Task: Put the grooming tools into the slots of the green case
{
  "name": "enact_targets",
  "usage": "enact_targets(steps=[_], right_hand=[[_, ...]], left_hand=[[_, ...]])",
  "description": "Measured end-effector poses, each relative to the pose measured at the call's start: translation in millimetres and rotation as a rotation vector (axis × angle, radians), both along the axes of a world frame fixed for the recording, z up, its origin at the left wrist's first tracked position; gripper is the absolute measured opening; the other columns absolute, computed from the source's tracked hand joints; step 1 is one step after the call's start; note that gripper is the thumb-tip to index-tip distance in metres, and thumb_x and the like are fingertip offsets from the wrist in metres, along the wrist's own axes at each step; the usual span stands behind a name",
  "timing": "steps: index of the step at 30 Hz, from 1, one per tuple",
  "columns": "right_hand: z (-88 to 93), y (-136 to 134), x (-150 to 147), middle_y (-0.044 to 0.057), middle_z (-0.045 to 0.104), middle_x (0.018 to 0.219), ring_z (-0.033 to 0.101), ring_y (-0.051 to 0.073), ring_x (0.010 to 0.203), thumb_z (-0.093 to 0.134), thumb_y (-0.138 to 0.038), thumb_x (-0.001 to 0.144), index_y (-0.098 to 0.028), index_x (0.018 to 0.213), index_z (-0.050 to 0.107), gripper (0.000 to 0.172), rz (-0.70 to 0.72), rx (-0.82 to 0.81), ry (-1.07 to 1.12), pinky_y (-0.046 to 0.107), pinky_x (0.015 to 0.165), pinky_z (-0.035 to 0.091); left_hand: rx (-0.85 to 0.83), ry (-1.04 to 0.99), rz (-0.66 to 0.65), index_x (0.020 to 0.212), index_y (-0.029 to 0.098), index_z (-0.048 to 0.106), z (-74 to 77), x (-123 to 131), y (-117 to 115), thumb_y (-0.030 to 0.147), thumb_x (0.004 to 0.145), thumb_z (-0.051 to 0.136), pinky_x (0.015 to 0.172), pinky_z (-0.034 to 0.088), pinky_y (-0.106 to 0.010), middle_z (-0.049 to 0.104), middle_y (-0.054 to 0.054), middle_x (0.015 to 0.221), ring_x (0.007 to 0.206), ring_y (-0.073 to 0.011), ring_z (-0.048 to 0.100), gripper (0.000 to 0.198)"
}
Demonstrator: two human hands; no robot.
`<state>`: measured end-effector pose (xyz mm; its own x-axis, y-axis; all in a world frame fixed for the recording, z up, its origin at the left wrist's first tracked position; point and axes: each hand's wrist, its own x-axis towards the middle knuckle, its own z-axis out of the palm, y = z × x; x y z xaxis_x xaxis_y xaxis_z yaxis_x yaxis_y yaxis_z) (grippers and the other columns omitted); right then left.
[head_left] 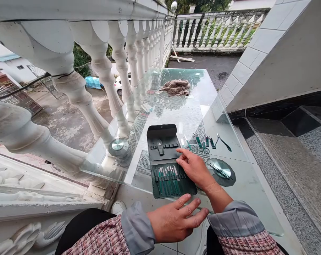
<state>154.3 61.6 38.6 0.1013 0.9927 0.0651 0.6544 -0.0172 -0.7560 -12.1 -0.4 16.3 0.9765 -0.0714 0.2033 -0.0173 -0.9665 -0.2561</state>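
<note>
A dark manicure case [164,153] lies unfolded on the glass table. In its lower panel, several green-handled nail tools [168,180] sit in loops; a snap strap [160,147] lies on the upper part. My right hand [194,168] is over the case's right edge, index finger and thumb apart, nothing visible between them. My left hand [177,217] is in front of the near table edge, fingers spread and holding nothing. Right of the case lie nail clippers [198,140], small scissors [203,149], cuticle nippers [224,142] and dark tweezers [219,170].
The glass table [242,198] stands beside a white balustrade [101,67]. A crumpled brown cloth [176,87] and a small card [147,107] lie farther back. Round metallic discs [119,146] top the table's supports. Stone steps [288,152] rise on the right.
</note>
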Motion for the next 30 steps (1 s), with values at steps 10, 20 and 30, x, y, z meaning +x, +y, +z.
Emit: enact_targets(steps=[10, 20, 30], right_hand=[[1.3, 3, -4, -0.002, 0.061, 0.065, 0.055, 0.015, 0.065, 0.048, -0.025, 0.074, -0.021, 0.107, 0.062, 0.036, -0.039, -0.047, -0.005, 0.028, 0.066, 0.040], [1.2, 1, -5, -0.004, 0.057, 0.060, 0.054, 0.014, 0.060, 0.049, -0.027, 0.072, -0.020, 0.106, 0.061, 0.036, -0.072, -0.079, 0.050, 0.027, 0.063, 0.040], [1.8, 2, -9, -0.004, 0.057, 0.058, 0.053, 0.014, 0.058, 0.048, -0.022, 0.069, -0.021, 0.097, 0.062, 0.031, -0.052, -0.113, -0.003, 0.027, 0.060, 0.039]], left_hand=[[0.005, -0.005, 0.006, 0.119, 0.014, 0.059, -1.1, 0, 0, 0.019, 0.092, 0.037, 0.106, 0.028, -0.046, 0.037, -0.009, 0.141, 0.127, -0.0297, 0.037, 0.035], [-0.006, -0.006, 0.002, 0.119, 0.013, 0.059, -3.0, 0, 0, 0.019, 0.092, 0.038, 0.107, 0.027, -0.046, 0.037, -0.009, 0.141, 0.127, -0.0302, 0.037, 0.035], [-0.030, -0.004, -0.009, 0.121, 0.010, 0.058, -3.8, -1, 1, 0.019, 0.091, 0.041, 0.107, 0.027, -0.046, 0.035, -0.011, 0.142, 0.128, -0.0317, 0.037, 0.035]])
